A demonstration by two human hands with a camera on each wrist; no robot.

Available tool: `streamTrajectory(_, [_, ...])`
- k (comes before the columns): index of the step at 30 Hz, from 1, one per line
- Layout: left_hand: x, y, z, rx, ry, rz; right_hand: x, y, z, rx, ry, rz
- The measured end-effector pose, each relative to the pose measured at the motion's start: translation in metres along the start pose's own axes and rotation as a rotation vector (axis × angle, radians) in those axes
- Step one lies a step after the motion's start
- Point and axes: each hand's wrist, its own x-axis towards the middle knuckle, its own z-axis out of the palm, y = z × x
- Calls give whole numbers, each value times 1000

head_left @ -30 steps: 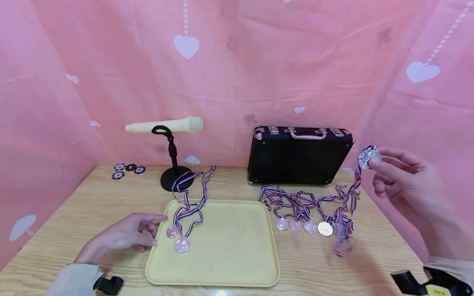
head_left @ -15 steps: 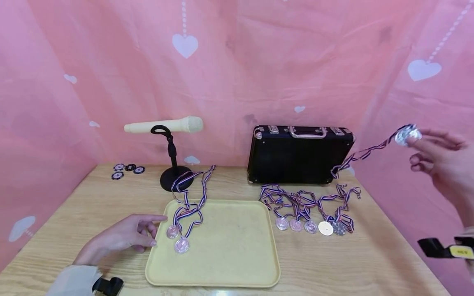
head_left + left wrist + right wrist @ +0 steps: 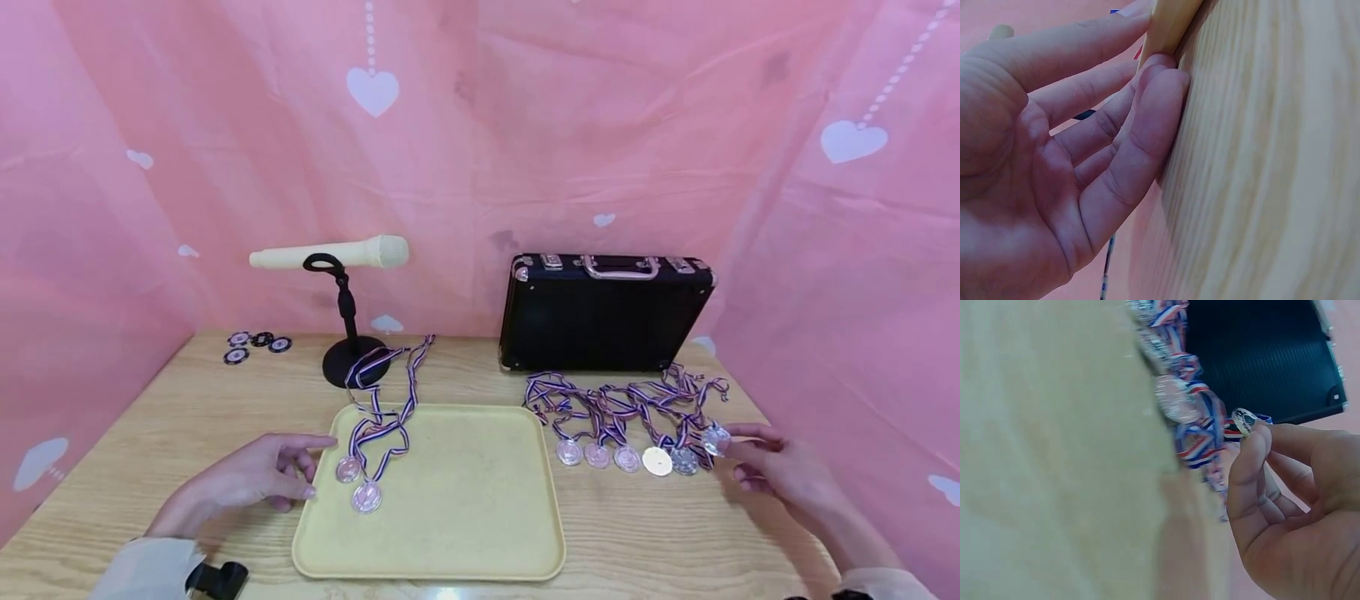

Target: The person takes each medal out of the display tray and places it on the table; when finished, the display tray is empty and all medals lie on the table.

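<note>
My right hand (image 3: 783, 471) pinches a silver medal (image 3: 715, 439) between thumb and fingertips at the right end of a row of medals. In the right wrist view the held medal (image 3: 1244, 421) is seen nearly edge-on, its striped ribbon trailing off behind it. Beside it lie a dark silver medal (image 3: 684, 461), a gold medal (image 3: 657, 461) and several pinkish ones, their ribbons tangled behind. My left hand (image 3: 258, 477) rests at the left rim of a yellow tray (image 3: 465, 500), index finger and thumb touching the edge. Two medals (image 3: 367, 496) lie on the tray's left part.
Behind the row stands a black briefcase (image 3: 603, 321). A white microphone (image 3: 337, 252) sits in a black stand (image 3: 348, 350) behind the tray, with ribbon ends draped by its base. Several poker chips (image 3: 258, 340) lie at the back left. A pink curtain (image 3: 465, 150) encloses the table.
My right hand has swung out right and up with the silver medal, straightening its ribbon, then come down to the row's right end. The ribbon now lies near the briefcase. My left hand stays put.
</note>
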Motion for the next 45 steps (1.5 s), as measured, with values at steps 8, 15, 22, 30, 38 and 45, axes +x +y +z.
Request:
streamTrajectory(8, [0,-1,0,-14,-2,4,3,15,7,-165,54,56])
streamTrajectory(15, [1,0,0,1,2,-11,4,17,5,-194,62,90])
streamTrajectory(22, [1,1,0,25,-2,-9,3,17,9,-302,71,53])
streamTrajectory(30, [1,1,-1,23,0,-18,0,16,10,-389,104,28])
streamTrajectory(38, [1,1,0,22,-5,-11,-3,9,5,-448,157,9])
streamTrajectory(45, [1,1,0,14,2,-14,-4,-13,22,-455,240,-123])
